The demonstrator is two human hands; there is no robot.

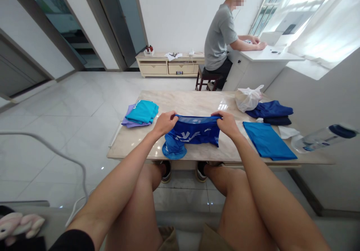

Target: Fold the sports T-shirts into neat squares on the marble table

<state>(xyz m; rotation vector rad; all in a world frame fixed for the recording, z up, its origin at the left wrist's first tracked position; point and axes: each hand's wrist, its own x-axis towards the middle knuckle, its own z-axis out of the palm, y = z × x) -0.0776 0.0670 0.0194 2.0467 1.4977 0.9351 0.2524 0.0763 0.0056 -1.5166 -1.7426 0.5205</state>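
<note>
A blue shirt (197, 134) with white print stretches between my two hands above the marble-topped table (185, 100). My left hand (167, 122) pinches its upper left corner, and my right hand (227, 124) grips the upper right corner. Between them the top edge runs nearly straight, with a lighter layer showing behind it. A loose lighter-blue part (174, 149), perhaps a sleeve, droops onto the tabletop at the lower left. Left of my hands lies a folded turquoise garment (143, 111) on a purple one (129, 123). A flat folded blue garment (268, 140) lies to the right.
At the table's right end are a white plastic bag (249, 99), dark blue clothes (271, 110) and a clear bottle (323, 140), which looks tilted. Beyond the table a person in grey (221, 33) sits at a white desk (270, 54). A low cabinet (154, 69) lines the wall.
</note>
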